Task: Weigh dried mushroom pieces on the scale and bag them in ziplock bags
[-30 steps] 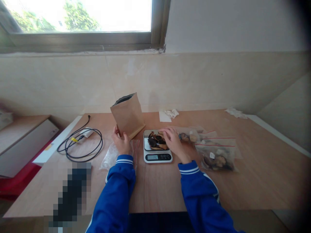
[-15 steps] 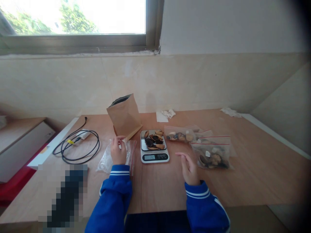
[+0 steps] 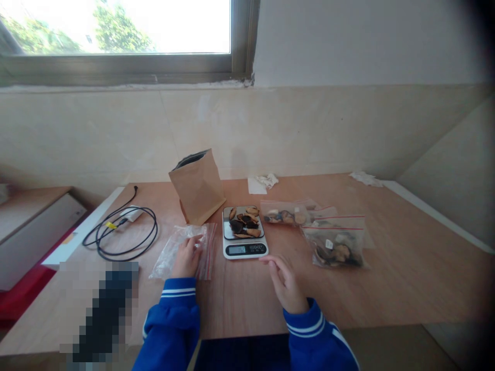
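Note:
A white kitchen scale [image 3: 245, 255] stands in the middle of the table, its display lit but too small to read surely. Brown and dark dried pieces [image 3: 244, 222], like curved peel or shell, lie on its square plate. To its left, my left hand [image 3: 187, 257] is over flat clear zip bags [image 3: 166, 260], fingers loosely bent and apart from the thumb, gripping nothing I can see. My right hand [image 3: 284, 282] is open, its outstretched fingertips close by the scale's front right corner. Behind the bags stands a brown paper pouch [image 3: 198, 188], upright and open at the top.
Filled zip bags [image 3: 338, 247] of dried pieces lie right of the scale. A coiled black cable [image 3: 127, 252] is at the left, above a pixelated dark object [image 3: 104, 314]. Crumpled tissue [image 3: 266, 180] lies near the wall, under a window [image 3: 116, 67].
My left hand has come back toward me and lower over the clear bags. My right hand has shifted left and nearer, to the scale's front corner. The dried pieces have stayed put.

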The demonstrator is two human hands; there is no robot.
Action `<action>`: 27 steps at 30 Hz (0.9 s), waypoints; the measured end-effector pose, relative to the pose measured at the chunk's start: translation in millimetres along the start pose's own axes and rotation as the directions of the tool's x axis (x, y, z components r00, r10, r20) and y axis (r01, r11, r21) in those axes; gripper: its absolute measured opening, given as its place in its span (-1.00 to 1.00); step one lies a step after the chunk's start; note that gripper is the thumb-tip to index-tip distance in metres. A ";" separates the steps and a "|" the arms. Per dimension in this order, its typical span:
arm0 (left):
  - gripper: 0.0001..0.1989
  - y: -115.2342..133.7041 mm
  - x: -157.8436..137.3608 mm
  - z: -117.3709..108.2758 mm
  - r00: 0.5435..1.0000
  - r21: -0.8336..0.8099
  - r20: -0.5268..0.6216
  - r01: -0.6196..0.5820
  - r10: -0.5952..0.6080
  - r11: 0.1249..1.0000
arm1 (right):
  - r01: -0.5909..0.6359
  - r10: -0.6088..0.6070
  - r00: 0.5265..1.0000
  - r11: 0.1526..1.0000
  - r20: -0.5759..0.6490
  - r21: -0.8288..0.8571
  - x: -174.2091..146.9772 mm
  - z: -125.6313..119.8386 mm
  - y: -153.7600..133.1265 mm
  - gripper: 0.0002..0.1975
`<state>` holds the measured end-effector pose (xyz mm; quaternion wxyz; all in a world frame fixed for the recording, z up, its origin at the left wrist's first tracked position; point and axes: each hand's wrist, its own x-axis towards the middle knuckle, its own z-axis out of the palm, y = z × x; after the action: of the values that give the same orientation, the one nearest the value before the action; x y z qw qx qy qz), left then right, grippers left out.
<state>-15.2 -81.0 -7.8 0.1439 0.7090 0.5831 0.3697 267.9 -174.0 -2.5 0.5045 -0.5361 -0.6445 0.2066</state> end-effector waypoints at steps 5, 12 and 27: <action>-0.77 53.4 -13.1 -11.8 0.965 -0.158 -0.259 0.007 -0.048 0.987 | 0.033 -0.051 0.988 0.991 0.145 0.127 0.9 19.6 -34.8 -0.75; -0.73 128.9 -37.2 -4.4 0.969 -0.519 -0.248 -0.131 -0.002 0.845 | -0.118 0.074 0.990 0.897 0.119 0.426 25.1 53.0 -79.8 -0.77; -0.63 118.9 -27.7 14.2 0.921 -0.376 -0.322 -0.336 0.218 0.863 | -0.321 0.250 0.946 0.642 0.206 0.696 66.1 34.0 -86.8 -0.77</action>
<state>79.0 -136.7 48.2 0.1589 0.6808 0.3936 0.5970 202.0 -134.8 82.1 0.6053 -0.3795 -0.4403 0.5439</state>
